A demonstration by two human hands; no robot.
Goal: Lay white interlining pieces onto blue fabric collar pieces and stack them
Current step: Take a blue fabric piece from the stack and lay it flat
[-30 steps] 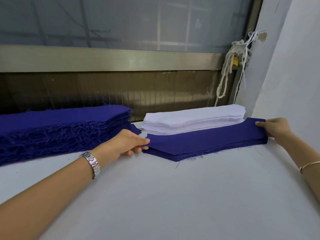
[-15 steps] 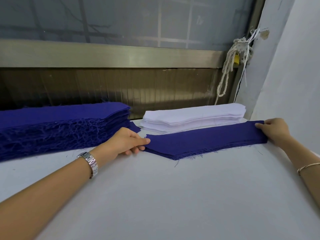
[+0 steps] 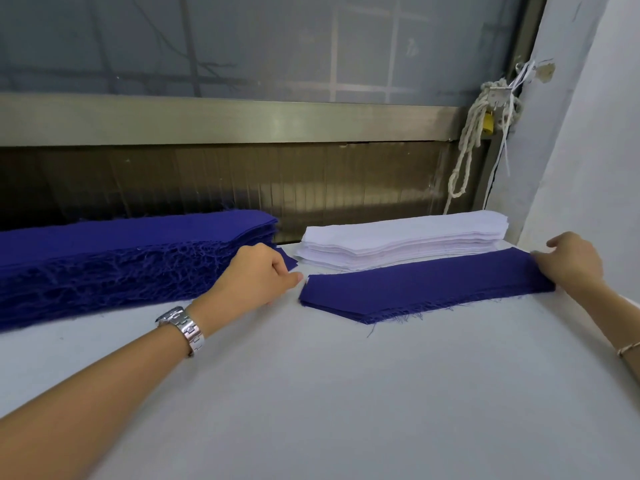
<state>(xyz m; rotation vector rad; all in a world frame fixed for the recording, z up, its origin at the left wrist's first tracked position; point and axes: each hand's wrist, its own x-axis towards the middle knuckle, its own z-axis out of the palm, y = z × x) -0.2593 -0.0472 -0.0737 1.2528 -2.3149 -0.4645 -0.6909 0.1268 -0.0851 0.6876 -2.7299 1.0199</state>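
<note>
Left of the left grip, at the back of the counter (image 3: 346, 393): tall stack of blue fabric (image 3: 121, 258), frayed threads matted down its front. Silver watch (image 3: 183, 327) on the left wrist. Left grip (image 3: 256, 275) curled, thumb against forefinger, nothing seen between them, thumb tip just short of the left end of the low pile of blue collar pieces (image 3: 426, 289). Between the two grips, flat on the counter, that pile, pointed edge toward the camera. Just behind it, stack of white interlining pieces (image 3: 405, 240). Right grip (image 3: 571, 265) pinching the pile's right end, thumb along its edge. Thin bracelet (image 3: 628, 349) on the right wrist. Above the right grip, looped rope (image 3: 467, 150) hanging by the window frame.
</note>
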